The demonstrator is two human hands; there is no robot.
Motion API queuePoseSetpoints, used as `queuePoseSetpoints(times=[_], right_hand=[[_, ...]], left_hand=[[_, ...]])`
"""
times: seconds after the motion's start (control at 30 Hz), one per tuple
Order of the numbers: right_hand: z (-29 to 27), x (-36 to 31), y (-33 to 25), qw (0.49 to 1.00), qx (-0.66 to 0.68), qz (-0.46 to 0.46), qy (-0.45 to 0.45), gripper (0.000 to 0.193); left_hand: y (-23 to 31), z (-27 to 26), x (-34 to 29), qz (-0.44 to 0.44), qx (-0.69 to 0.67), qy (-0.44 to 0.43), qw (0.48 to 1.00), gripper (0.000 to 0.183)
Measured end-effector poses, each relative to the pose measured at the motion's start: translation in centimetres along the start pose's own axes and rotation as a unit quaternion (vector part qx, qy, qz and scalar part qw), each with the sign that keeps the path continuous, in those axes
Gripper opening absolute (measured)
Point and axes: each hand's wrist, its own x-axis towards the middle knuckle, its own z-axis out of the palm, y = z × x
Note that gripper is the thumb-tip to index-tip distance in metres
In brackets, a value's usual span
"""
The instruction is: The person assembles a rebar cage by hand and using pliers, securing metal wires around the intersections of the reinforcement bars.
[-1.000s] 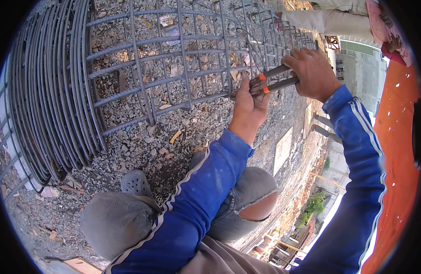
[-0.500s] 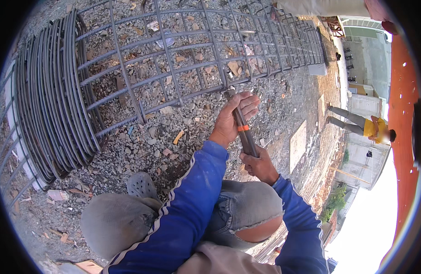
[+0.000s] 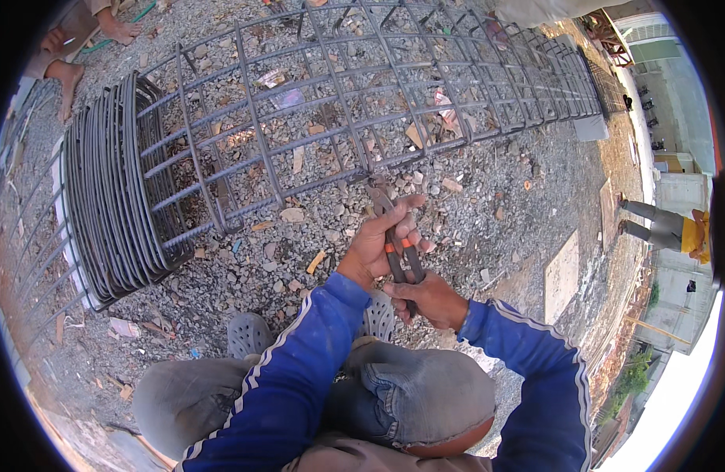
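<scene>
Steel pincers [image 3: 391, 248] with orange bands on dark handles point away from me. Their jaws lie just below the near edge of a rebar cage [image 3: 331, 184], close to a bar crossing; whether they touch the steel, I cannot tell. My right hand [image 3: 432, 299] is closed round the handle ends, which are slightly apart. Further up, my left hand [image 3: 368, 245] curls round the pincers near the jaws, with thumb or forefinger stretched past them. Any wire at the jaws is too small to make out.
A stack of bent steel stirrups [image 3: 115, 197] sits round the cage's left end. Gravel, wood scraps and rubbish cover the ground. Another person's bare foot [image 3: 65, 82] is at upper left; a person in a yellow shirt [image 3: 695, 236] stands far right. A pale board [image 3: 561, 277] lies on the ground.
The pincers' handles have spread from together to slightly apart. My left fingers have curled in more round the tool. My view has shifted, bringing bare feet in at upper left.
</scene>
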Motion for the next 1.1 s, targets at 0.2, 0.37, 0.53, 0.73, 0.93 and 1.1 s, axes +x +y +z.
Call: queuePoseSetpoints(times=[0.2, 0.37, 0.53, 0.73, 0.93, 1.1], right_hand=[[-1.8, 1.4, 0.7, 0.997, 0.031, 0.045, -0.05, 0.018], [-1.3, 2.7, 2.0, 0.997, 0.064, 0.029, -0.04, 0.018], [-3.6, 3.7, 2.1, 0.978, 0.104, 0.011, -0.181, 0.023], [-6.0, 2.7, 5.6, 0.976, 0.152, -0.068, -0.14, 0.056], [-8.8, 5.0, 10.6, 0.985, 0.155, -0.069, 0.042, 0.061], [-7.2, 4.5, 7.5, 0.832, -0.203, -0.378, 0.352, 0.059]], left_hand=[[-0.5, -0.1, 0.6, 0.02, 0.055, 0.072, 0.996, 0.016], [-0.2, 0.6, 0.1, 0.029, 0.114, 0.115, 0.986, 0.016], [-1.4, 1.6, 0.6, 0.104, 0.237, 0.246, 0.934, 0.026], [-1.6, -4.0, 0.3, 0.058, 0.425, 0.299, 0.852, 0.042], [-0.1, -6.0, -0.2, 0.152, 0.51, 0.321, 0.783, 0.023], [-1.4, 1.8, 0.6, 0.095, 0.418, 0.258, 0.866, 0.035]])
